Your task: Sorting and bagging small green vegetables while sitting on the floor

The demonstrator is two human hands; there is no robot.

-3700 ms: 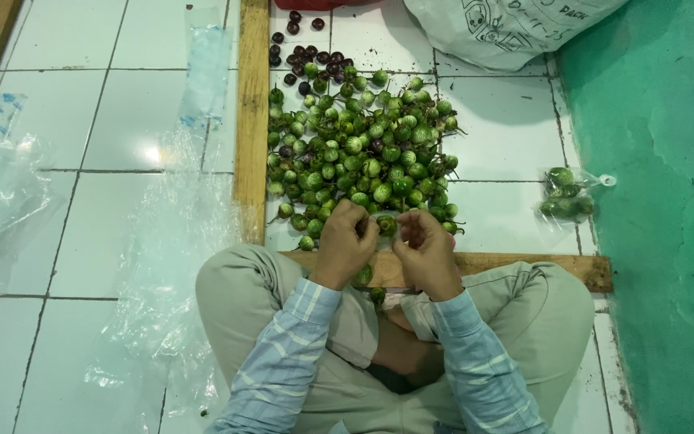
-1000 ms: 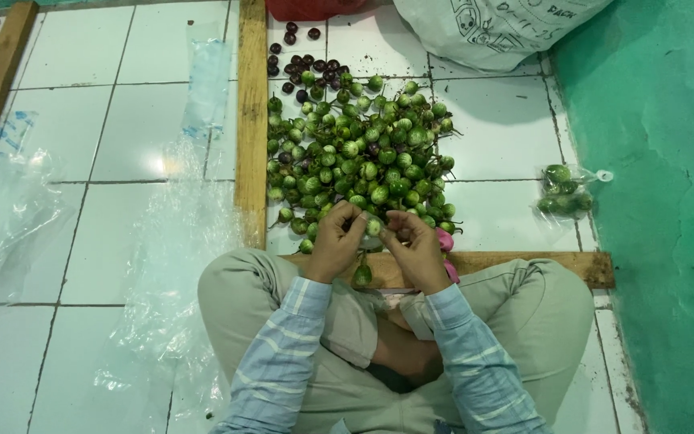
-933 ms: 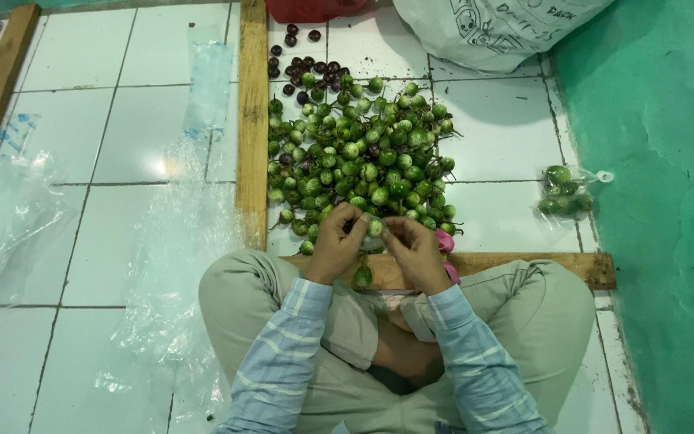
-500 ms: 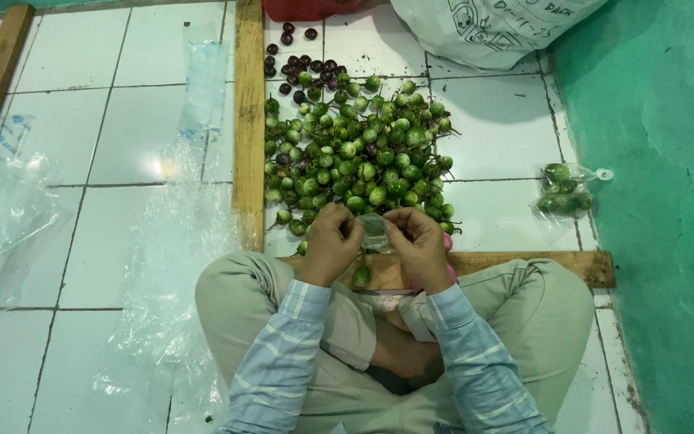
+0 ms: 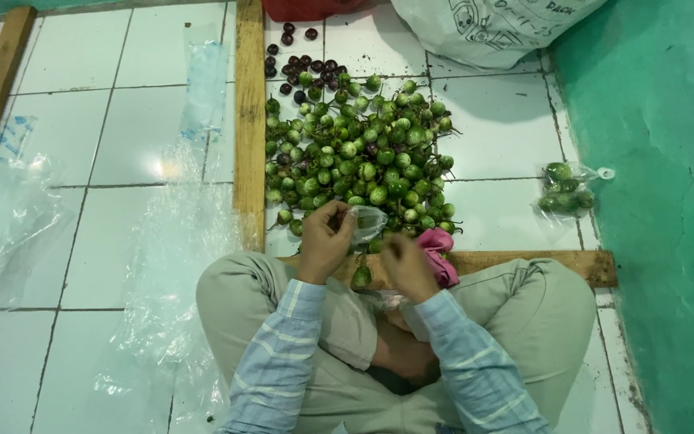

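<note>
**Left hand has the bag, the pile is straight ahead of it**

Standing over this person sitting cross-legged on the tiled floor (image 5: 74,120). The left hand (image 5: 324,241) is pinched onto the edge of a small clear plastic bag (image 5: 367,223), fingers curled around its rim, so that hand is grasping the bag. The bag sticks out from that hand toward the right hand, its body lying sideways between the two hands and just touching the near edge of the pile.

The right hand (image 5: 406,265) sits a little lower and closer to the person's lap, fingers loosely bent. I honestly can't tell if it has anything in it; it's blurred. It's just beside the bag's loose end, apart from it by a small gap.

Straight out in front of both hands is the heap of small round green eggplants (image 5: 355,153), spread on the floor, with a few dark purple ones (image 5: 303,64) at the far end. The left hand is the nearer one to the heap. One green eggplant (image 5: 361,277) lies on the wooden plank (image 5: 524,264) right between the hands, nearer the lap.

A pink cloth (image 5: 437,245) is right by the right hand. Off to the right, well apart, is a filled tied bag (image 5: 565,191) by the green wall (image 5: 660,201).
</note>
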